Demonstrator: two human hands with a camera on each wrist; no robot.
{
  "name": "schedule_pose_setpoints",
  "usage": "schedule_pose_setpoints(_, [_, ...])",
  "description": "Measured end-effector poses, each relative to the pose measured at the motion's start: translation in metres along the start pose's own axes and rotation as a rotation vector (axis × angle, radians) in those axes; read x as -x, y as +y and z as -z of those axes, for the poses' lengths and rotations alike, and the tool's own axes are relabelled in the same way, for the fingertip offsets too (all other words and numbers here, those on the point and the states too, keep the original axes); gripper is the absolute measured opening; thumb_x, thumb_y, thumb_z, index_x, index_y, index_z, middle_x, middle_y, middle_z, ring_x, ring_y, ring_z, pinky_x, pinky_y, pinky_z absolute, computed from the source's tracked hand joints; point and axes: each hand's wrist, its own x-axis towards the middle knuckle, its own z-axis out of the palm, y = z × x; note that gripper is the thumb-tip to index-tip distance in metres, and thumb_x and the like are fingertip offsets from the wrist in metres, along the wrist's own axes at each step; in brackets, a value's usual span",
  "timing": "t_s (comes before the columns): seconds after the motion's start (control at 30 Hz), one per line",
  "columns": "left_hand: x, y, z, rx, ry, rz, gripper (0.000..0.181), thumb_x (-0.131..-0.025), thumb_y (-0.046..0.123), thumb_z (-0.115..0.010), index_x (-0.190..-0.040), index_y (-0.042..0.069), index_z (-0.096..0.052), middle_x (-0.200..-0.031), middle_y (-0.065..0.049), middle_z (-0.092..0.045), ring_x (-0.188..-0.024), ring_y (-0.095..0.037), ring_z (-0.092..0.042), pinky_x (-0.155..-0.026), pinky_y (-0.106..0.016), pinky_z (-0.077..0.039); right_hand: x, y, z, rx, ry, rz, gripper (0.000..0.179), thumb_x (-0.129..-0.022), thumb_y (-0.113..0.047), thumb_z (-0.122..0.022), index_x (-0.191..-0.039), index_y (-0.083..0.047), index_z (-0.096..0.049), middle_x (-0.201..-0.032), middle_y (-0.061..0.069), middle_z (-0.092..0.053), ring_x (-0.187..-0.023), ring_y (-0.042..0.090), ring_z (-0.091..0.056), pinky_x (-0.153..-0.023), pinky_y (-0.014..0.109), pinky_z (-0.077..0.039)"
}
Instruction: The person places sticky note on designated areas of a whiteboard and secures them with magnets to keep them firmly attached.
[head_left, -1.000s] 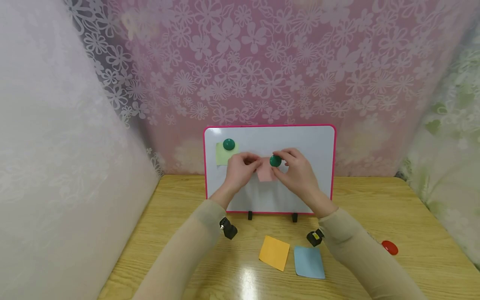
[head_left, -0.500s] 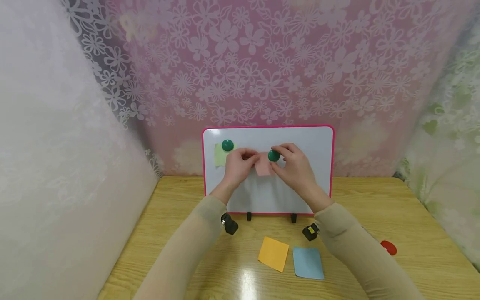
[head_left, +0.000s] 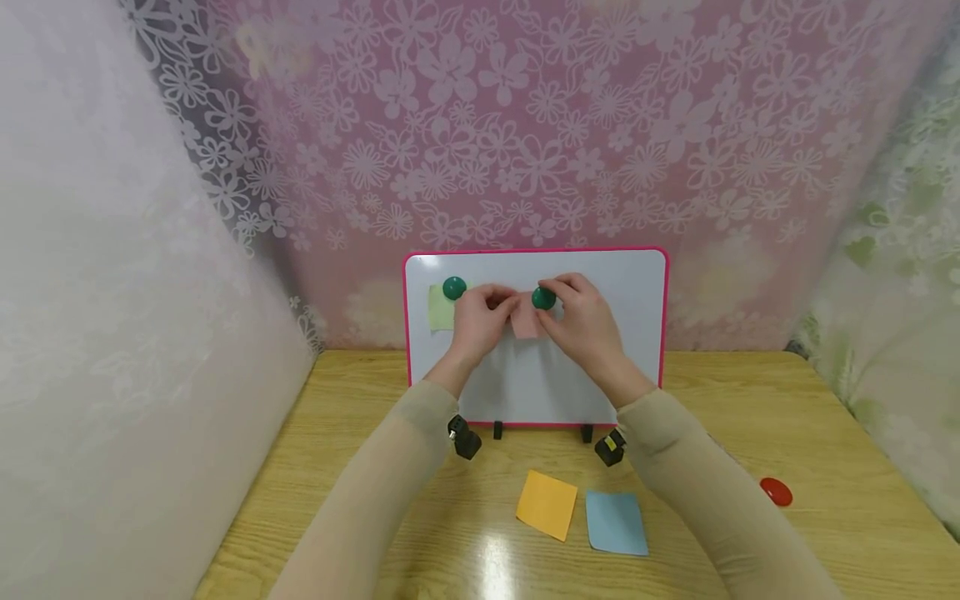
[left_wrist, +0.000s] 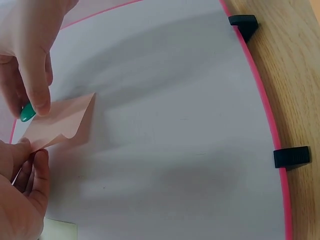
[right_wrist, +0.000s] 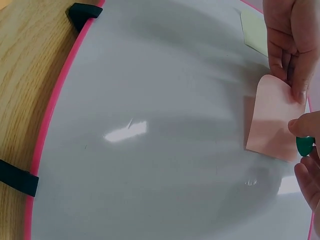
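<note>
In front of the whiteboard (head_left: 555, 383), my left hand (head_left: 480, 323) pinches the left edge of a pink sticky note (head_left: 527, 323). My right hand (head_left: 587, 323) grips a round green magnet (head_left: 543, 298) between thumb and fingers, at the note's upper right. In the left wrist view the pink note (left_wrist: 62, 120) stands off the board at its lower edge and throws a shadow there. A second green magnet (head_left: 453, 288) sits on a light green sticky note (head_left: 440, 308) at the board's upper left, partly behind my left hand.
On the wooden table (head_left: 345, 500) lie an orange sticky note (head_left: 547, 505) and a blue sticky note (head_left: 616, 522). A red magnet (head_left: 776, 492) lies at the right, beside my right sleeve. Black feet (head_left: 498, 430) hold up the pink-framed board.
Both hands have moved upward along the board, carrying the pink note and the green magnet with them. The right hand has also shifted slightly left.
</note>
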Motion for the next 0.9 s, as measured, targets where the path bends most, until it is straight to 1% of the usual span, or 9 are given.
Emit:
schedule_pose_setpoints(0.23, [-0.006, 0.001, -0.004, -0.016, 0.020, -0.025, 0.019, -0.105, 0.022, -0.073, -0.115, 0.007, -0.079, -0.102, -0.003, -0.075, -0.089, -0.016, -0.068, -0.076, -0.026, -0.059, -0.007, 0.002, -0.005, 0.039, 0.003, -0.002, 0.035, -0.091, -0.009, -0.085, -0.121, 0.006, -0.076, -0.115, 0.021, -0.068, -0.107, 0.036, -0.067, -0.096, 0.047, -0.058])
schedule_pose_setpoints(0.5, [-0.007, 0.001, -0.008, -0.016, 0.054, -0.035, 0.020, -0.104, 0.023, -0.074, -0.115, 0.006, -0.079, -0.102, -0.003, -0.075, -0.090, -0.017, -0.067, -0.074, -0.025, -0.059, -0.013, 0.000, -0.006, 0.060, 0.007, 0.005, 0.034, -0.092, -0.011, -0.085, -0.120, 0.007, -0.076, -0.114, 0.021, -0.069, -0.106, 0.038, -0.067, -0.096, 0.048, -0.057])
schedule_pose_setpoints(0.9, [-0.010, 0.001, -0.011, -0.035, 0.071, -0.043, 0.019, -0.105, 0.022, -0.073, -0.113, 0.005, -0.080, -0.101, -0.004, -0.076, -0.090, -0.016, -0.067, -0.073, -0.025, -0.057, -0.018, -0.001, -0.007, 0.095, -0.005, -0.025, 0.034, -0.093, -0.011, -0.084, -0.123, 0.005, -0.076, -0.117, 0.021, -0.068, -0.109, 0.040, -0.066, -0.097, 0.050, -0.058])
